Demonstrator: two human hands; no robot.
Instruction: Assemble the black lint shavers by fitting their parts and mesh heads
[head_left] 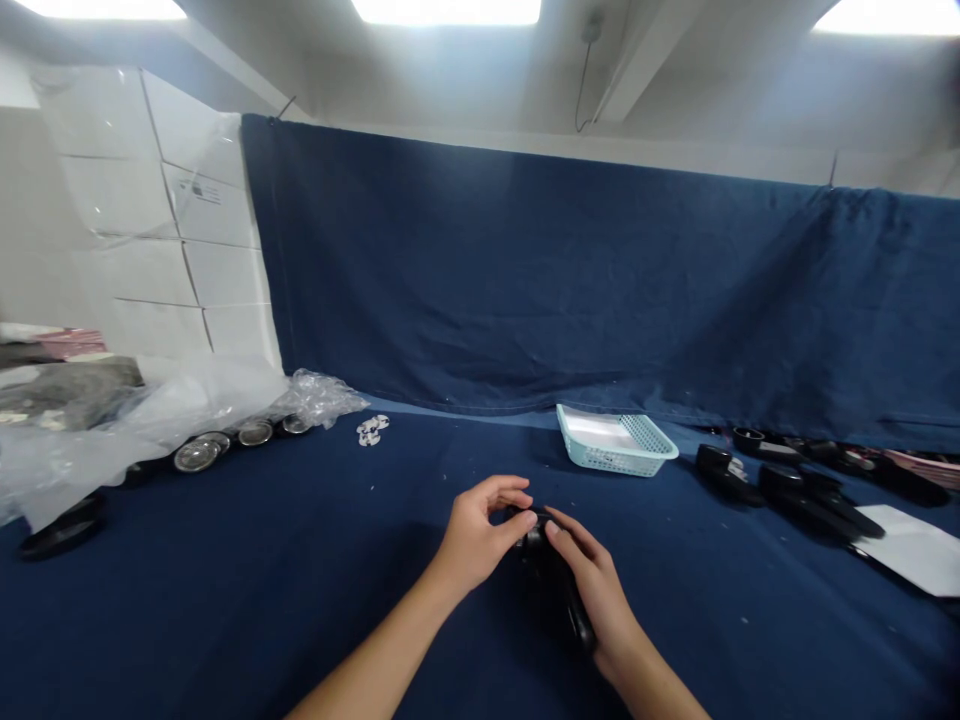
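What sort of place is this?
Probably a small assembly or packing workshop. The left hand and right hand are on a black plastic part, similar-looking black parts lie to the right, and white boxes are stacked at left.

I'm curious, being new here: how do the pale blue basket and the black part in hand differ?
The basket is pale blue with mesh walls; the black part is long and glossy. The basket sits on the blue cloth; the right hand holds the black part. Both look like plastic.
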